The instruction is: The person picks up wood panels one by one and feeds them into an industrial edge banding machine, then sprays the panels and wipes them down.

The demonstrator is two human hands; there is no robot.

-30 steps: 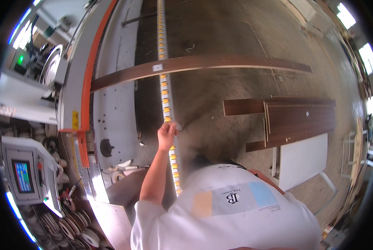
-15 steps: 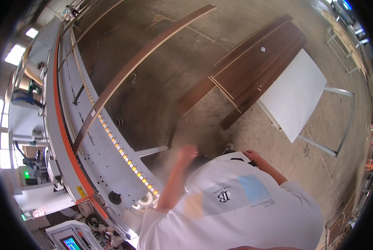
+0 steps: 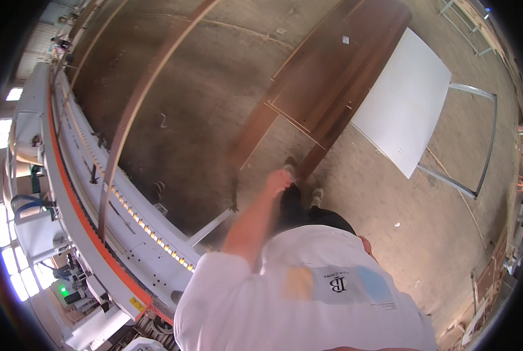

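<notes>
Overlapping dark brown boards (image 3: 331,82) lie flat, pale edges showing, toward one o'clock in view.

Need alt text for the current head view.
A bare left hand, blurred, is out past the white shirt, above the floor; whether it holds anything is unclear. Dark brown boards and a white panel sit ahead and to the right; at left, a long brown strip reaches over an orange-striped machine.
</notes>
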